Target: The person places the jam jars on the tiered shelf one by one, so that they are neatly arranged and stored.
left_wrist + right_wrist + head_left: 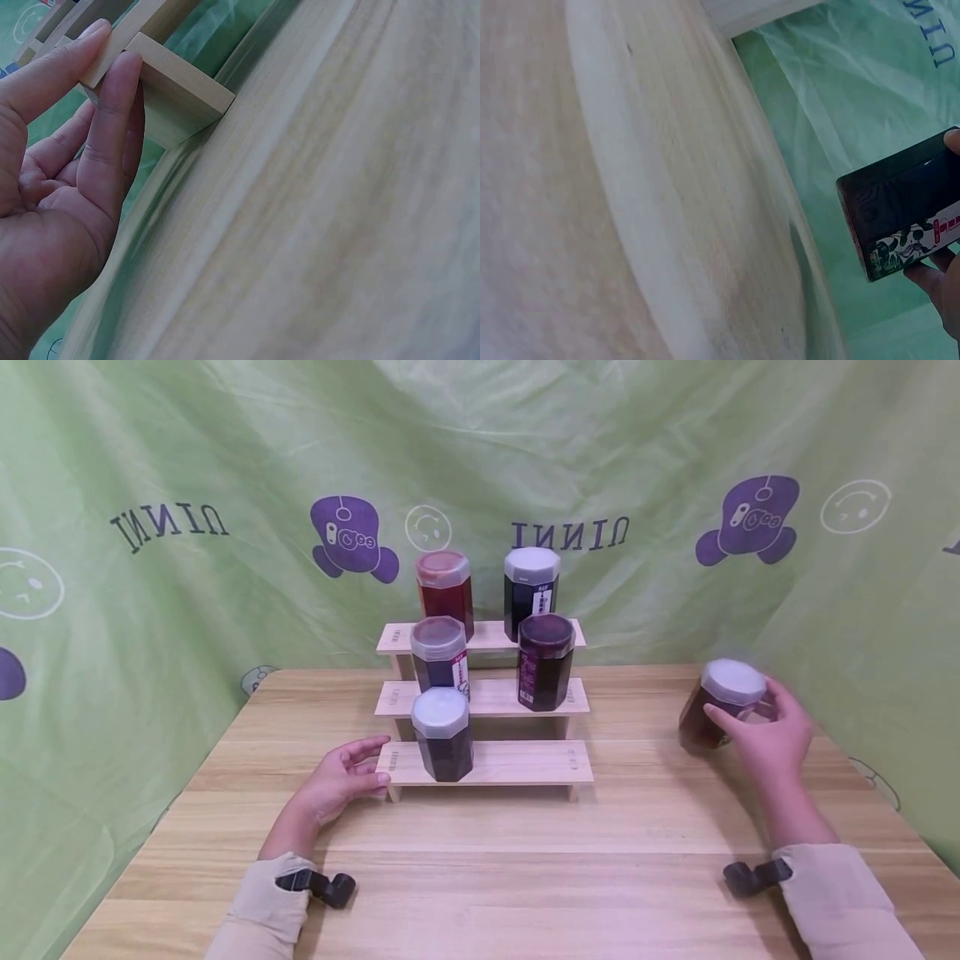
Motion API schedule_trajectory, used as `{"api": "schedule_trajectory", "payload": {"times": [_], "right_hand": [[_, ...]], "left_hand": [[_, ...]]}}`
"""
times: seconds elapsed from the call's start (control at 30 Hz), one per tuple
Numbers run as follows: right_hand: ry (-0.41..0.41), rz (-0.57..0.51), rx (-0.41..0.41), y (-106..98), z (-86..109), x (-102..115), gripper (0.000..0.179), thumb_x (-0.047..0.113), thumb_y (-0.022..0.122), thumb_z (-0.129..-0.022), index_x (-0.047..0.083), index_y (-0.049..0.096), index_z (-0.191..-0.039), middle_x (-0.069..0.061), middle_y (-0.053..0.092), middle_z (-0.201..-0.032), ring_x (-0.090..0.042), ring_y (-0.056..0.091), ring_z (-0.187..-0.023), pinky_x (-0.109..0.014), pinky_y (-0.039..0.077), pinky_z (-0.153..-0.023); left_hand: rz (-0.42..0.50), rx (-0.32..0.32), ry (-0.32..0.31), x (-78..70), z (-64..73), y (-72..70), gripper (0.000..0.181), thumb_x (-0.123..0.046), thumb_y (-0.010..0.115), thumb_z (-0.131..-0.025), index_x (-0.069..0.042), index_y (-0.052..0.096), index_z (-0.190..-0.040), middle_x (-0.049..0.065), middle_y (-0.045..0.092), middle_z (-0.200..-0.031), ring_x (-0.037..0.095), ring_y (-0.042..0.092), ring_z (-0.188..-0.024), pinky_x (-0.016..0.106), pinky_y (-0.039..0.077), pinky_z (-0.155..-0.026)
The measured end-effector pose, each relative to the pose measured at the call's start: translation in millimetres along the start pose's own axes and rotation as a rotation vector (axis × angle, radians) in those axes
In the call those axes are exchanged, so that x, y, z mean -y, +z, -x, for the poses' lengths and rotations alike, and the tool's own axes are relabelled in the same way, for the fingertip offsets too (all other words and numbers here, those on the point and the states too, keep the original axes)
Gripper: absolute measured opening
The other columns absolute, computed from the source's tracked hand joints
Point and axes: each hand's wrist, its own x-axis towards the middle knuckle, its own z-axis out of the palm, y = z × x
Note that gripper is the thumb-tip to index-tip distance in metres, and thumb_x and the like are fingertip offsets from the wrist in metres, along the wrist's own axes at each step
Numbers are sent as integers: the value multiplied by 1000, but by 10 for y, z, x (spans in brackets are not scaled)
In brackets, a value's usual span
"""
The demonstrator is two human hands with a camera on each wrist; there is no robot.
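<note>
At the right of the table, my right hand grips an octagonal jar of dark contents with a whitish lid, its body tilted. In the right wrist view the jar shows a patterned label, and its base is apart from the tabletop. My left hand pinches the left end of the lowest board of a three-step wooden display rack; thumb and fingers meet the board's end in the left wrist view. A dark jar with a white lid stands on that lowest step, left of its middle.
The middle step bears a dark jar with a label and a purple-lidded jar. On the top step stand a red jar and a white-lidded dark jar. A green printed curtain hangs behind the wooden table.
</note>
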Motion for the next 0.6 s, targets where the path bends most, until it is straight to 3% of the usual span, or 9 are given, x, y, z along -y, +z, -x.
{"api": "schedule_trajectory", "payload": {"times": [0.23,0.6], "right_hand": [[-69,-9,13,10,150,128,83,22,90,-69,25,50,-143,0,57,-128,-8,53,-104,-17,47,-86],[-157,-15,88,31,367,274,85,19,89,-70,18,47,-144,-5,56,-128,-10,53,-113,-9,51,-80]], "left_hand": [[-1,-10,-20,-12,-3,14,78,14,67,-80,9,28,-147,15,48,-132,21,66,-98,36,61,-77],[-1,-4,-28,-13,-7,13,79,13,68,-80,9,26,-147,17,47,-133,21,66,-98,36,61,-79]]}}
